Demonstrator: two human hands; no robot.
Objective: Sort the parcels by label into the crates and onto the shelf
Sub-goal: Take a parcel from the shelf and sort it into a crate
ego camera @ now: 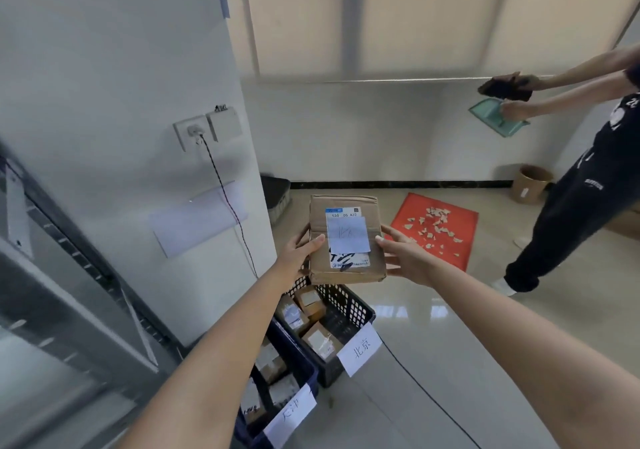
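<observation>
A brown cardboard parcel (346,240) with a white handwritten label hangs in the air between both hands. My left hand (299,254) grips its left edge, thumb lying on top. My right hand (403,254) holds the right edge, thumb on the top face and fingers beneath. Directly below the parcel stands a black perforated crate (349,304) bearing a white paper tag with handwritten characters; several small parcels lie inside. Nearer me, a dark blue crate (301,365) with its own paper tag also holds several parcels.
A white pillar (138,136) with a socket and a hanging cable stands to the left. A metal shelf frame (52,275) fills the lower left. A red mat (436,230) strewn with scraps lies on the floor. Another person (585,185) stands at the right holding a dustpan.
</observation>
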